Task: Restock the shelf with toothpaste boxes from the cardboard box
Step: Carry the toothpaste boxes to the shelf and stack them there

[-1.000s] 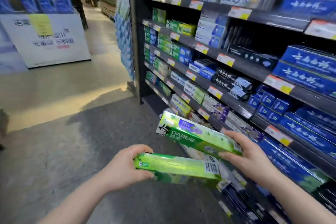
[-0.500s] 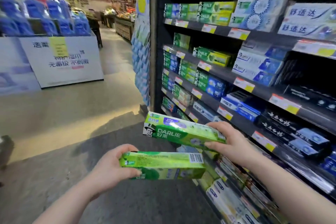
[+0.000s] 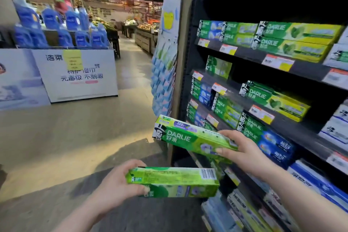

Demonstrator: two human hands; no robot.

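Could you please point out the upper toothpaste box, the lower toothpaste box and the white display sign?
upper toothpaste box point(image 3: 180, 138): head view, on its DARLIE front face.
lower toothpaste box point(image 3: 169, 175): head view, on its top face.
white display sign point(image 3: 75, 76): head view, on its printed front.

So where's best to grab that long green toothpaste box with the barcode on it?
Likely at its left end, coming from the left, as the left hand does. The lower toothpaste box is long, narrow and lies level, so a hand wraps its width easily, leaving the barcode end free to slide onto the shelf.
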